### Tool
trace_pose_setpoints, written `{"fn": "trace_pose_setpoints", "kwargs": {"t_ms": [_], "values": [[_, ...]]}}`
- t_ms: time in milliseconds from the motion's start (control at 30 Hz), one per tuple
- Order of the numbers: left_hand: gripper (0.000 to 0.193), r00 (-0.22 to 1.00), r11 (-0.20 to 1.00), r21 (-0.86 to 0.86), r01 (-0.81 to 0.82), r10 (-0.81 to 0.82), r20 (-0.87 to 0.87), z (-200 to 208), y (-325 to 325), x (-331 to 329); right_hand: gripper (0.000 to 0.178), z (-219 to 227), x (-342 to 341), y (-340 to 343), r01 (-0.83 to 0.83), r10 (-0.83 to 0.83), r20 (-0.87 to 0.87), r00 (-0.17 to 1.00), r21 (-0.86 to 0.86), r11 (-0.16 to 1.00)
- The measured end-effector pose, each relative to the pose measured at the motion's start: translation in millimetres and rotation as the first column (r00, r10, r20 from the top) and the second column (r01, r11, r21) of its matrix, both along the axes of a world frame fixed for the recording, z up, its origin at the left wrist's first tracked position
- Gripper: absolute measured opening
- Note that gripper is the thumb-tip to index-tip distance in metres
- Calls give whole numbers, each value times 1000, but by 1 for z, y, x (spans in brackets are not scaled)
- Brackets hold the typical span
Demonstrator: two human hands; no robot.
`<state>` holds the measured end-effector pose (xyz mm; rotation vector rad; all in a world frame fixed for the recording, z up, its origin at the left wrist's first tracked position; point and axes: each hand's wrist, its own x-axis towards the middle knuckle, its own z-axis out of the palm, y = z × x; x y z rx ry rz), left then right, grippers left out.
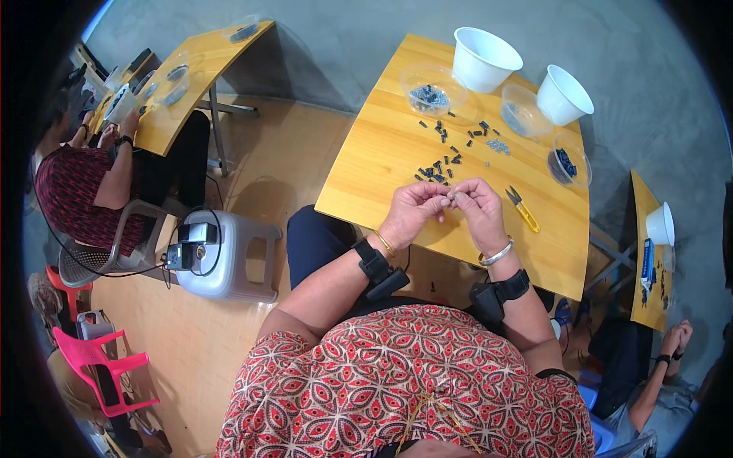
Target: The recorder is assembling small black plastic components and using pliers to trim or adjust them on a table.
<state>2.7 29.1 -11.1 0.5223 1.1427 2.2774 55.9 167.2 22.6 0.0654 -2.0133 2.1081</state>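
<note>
My left hand [418, 211] and my right hand [478, 209] meet above the near edge of the wooden table [366, 160]. Thumbs and fingertips of both are pinched together, and whatever they pinch is too small to make out. Just beyond my fingers lies a scatter of small black parts [437, 170], loose on the wood. Farther back is a little pile of small silvery pieces [498, 146]. To the right of my right hand rest yellow-handled snips [523, 209], their dark blades pointing away from me.
Along the far side stand two white tubs [487, 59] and clear bowls; one bowl [429, 98] holds small grey pieces, another [565, 162] black parts. A grey stool [229, 256] carrying black devices is at left. Other people sit at tables [195, 72] left and right.
</note>
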Motion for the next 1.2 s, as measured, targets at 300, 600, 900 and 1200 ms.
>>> {"fn": "trace_pose_setpoints", "kwargs": {"t_ms": [300,600,900,1200], "values": [[21,1000,1000,13,8,-8,-14,2,0,-1,5,-6,0,0,8,-10,-9,1000,-217,976],[17,998,1000,29,-11,13,-63,-1,1,-1,5,-8,0,5,-5,7,4,1000,-267,964],[16,980,996,-78,-53,36,-197,-4,4,1,4,-4,2,3,54,-53,14,998,-86,995],[14,978,992,-99,-74,53,-200,-3,4,2,4,-4,3,4,124,-107,-95,990,188,974]]}}
